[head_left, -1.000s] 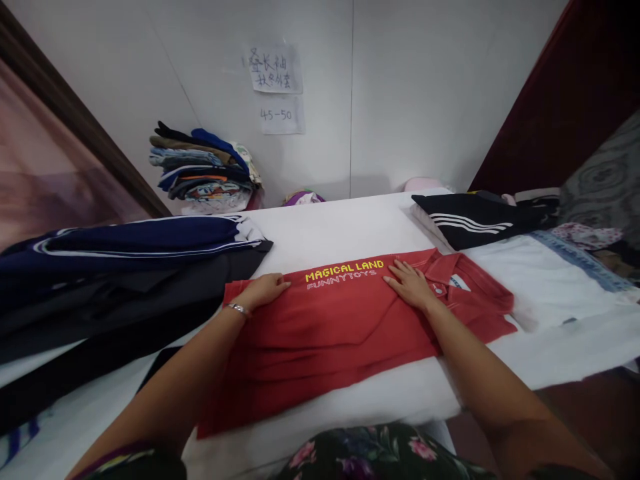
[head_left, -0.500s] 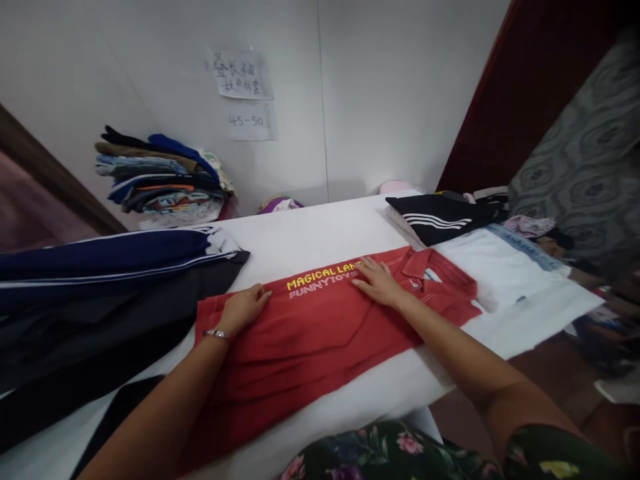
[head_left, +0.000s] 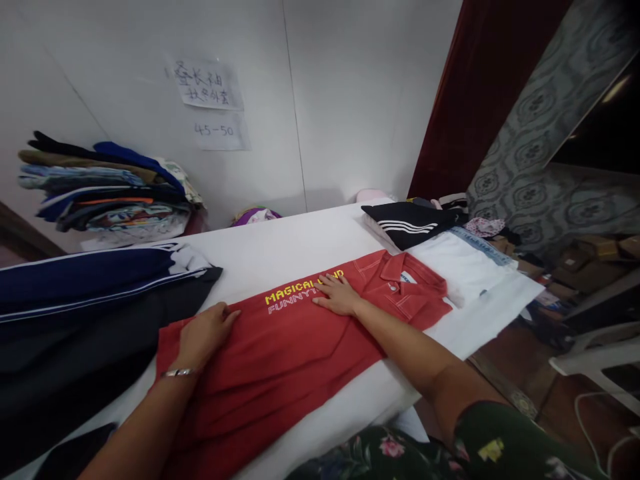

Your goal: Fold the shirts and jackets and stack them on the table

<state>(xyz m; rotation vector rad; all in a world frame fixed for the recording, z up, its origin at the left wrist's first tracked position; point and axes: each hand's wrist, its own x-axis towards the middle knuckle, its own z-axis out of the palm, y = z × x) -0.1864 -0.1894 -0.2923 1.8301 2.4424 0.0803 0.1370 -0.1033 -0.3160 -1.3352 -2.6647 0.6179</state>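
Note:
A red collared shirt (head_left: 280,360) lies folded lengthwise on the white table, its collar at the right and yellow and white lettering along the far edge. My right hand (head_left: 341,295) rests flat on the lettering with the fingers spread, covering part of it. Towards the hem end, my left hand (head_left: 206,335) is at the far edge of the shirt, its fingers bent and closed on the cloth; the fingertips are partly hidden. A silver bracelet (head_left: 179,373) is on the left wrist.
Dark trousers with white stripes (head_left: 90,300) lie at the left. A tall pile of folded clothes (head_left: 115,190) stands at the back left. A black striped garment (head_left: 413,223) and a white garment (head_left: 445,270) lie at the right of the table (head_left: 300,237). A white plastic chair (head_left: 595,353) stands beyond.
The view has turned to the right, so everything sits further left. My right hand has slid slightly along the lettering towards the hem; my left hand stays at the far edge.

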